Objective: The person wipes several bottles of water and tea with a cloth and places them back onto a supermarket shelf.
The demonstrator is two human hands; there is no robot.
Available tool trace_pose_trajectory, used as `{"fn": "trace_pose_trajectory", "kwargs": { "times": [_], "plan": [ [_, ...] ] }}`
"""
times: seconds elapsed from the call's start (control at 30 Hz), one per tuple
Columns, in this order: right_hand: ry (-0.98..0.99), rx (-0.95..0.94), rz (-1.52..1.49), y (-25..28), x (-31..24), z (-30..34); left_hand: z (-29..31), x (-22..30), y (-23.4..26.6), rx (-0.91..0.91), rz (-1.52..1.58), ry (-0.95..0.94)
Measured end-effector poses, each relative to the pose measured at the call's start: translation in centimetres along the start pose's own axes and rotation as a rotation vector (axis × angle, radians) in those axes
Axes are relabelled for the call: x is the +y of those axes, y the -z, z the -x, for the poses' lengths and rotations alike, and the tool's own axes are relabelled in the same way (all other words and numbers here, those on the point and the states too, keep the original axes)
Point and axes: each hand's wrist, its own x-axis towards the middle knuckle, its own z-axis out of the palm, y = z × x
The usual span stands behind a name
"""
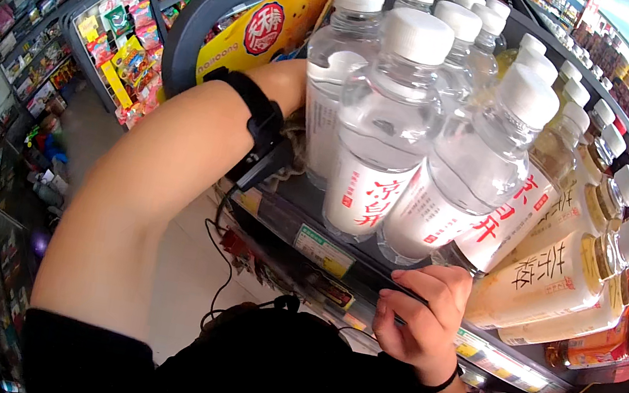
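My left arm reaches around the left end of the bottle rows. My left hand (pixel 284 83) passes behind a clear water bottle (pixel 326 106) with a white cap, so its fingers are hidden. A bit of greyish cloth (pixel 295 147) shows beside that wrist, below the black strap (pixel 250 105). At the front edge of the shelf (pixel 377 282), my right hand (pixel 425 315) has its fingers curled on the rim. Just above it stand two more clear bottles, a front one (pixel 383 133) and a tilted-looking one (pixel 466 173), with white labels bearing red writing.
Amber-coloured drink bottles (pixel 549 276) fill the shelf's right side, inside a dark curved rail (pixel 621 390). A yellow sign (pixel 232 43) hangs at the left end panel. Snack bags (pixel 138 52) hang farther left. A dark cable (pixel 222 264) dangles below my left wrist.
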Motion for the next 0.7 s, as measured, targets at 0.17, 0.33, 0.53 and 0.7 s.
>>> {"fn": "trace_pose_trajectory", "kwargs": {
  "times": [0.17,0.33,0.53,0.7],
  "plan": [
    [0.010,0.075,-0.056,-0.5,-0.5,-0.3,-3.0,-4.9,-4.1,0.385,0.261,0.204],
    [-0.161,0.124,0.113,-0.2,-0.6,-0.5,-5.8,-3.5,-4.7,0.430,0.376,0.273],
    [-0.154,0.072,0.245,-0.5,-0.7,0.2,-5.5,-1.3,-5.0,0.408,0.334,0.166],
    [-0.166,0.029,0.343,-1.2,-0.8,0.3,-7.3,-0.3,-4.9,0.397,0.286,0.069]
  ]
}}
